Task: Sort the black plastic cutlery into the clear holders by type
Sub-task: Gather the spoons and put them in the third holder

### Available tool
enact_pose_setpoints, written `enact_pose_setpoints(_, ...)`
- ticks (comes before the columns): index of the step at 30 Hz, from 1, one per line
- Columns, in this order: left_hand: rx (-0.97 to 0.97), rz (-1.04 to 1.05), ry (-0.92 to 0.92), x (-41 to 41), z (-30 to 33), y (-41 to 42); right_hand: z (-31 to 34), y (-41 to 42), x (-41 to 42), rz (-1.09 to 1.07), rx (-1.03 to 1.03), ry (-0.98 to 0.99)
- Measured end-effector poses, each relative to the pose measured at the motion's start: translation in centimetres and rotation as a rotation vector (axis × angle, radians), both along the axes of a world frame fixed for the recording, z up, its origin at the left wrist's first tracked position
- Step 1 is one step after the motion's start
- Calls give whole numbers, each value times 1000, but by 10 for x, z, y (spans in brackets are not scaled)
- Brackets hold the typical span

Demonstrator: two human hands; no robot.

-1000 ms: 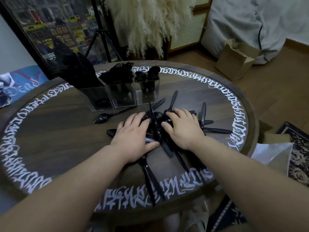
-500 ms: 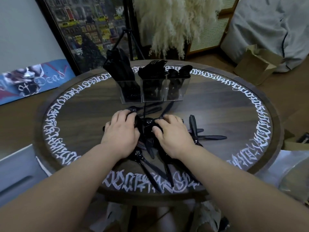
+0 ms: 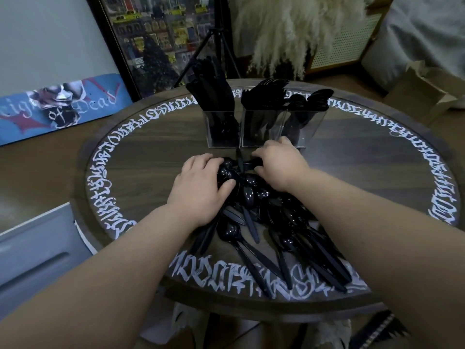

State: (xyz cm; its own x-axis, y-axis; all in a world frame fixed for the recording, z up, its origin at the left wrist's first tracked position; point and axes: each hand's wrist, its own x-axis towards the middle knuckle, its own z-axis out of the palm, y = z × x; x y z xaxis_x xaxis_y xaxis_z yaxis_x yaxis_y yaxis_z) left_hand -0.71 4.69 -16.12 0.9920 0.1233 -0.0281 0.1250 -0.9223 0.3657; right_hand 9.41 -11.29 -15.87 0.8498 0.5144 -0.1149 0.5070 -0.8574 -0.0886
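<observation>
Leaning against the wall at the far left stood a skateboard deck (image 3: 60, 107). On the round table (image 3: 151, 152) the left hand (image 3: 198, 190) curled over the near pile of black cutlery (image 3: 254, 222), gripping pieces; the right hand (image 3: 279, 163), fingers bent, gathered its far side. Three clear holders (image 3: 261, 129) stood just behind, blocking further reach. A cardboard box (image 3: 422, 89) sat far right.

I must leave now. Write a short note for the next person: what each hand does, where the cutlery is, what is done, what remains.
Left hand: curled on the spoon heads at the top of the loose pile.
Right hand: curled on the same pile, just in front of the holders.
Three clear holders at the table's far side: knives, forks, spoons, each already partly filled.
Left: the pile, mostly spoons as far as visible, lies unsorted at the near edge.
</observation>
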Motion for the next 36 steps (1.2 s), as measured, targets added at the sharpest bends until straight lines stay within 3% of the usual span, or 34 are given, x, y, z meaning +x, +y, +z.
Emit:
enact_pose_setpoints(14,1,0,-24,-1,8,4,8,-6,-9,-101,48,154)
enact_pose_setpoints(22,-14,29,-10,-1,17,5,7,-9,-13,-154,65,134)
enact_pose_setpoints(31,-43,42,-88,3,30,0,30,-27,-22,-258,363,50)
enact_pose_setpoints(36,-283,67,-128,3,50,-22,48,-34,-45,-228,560,99)
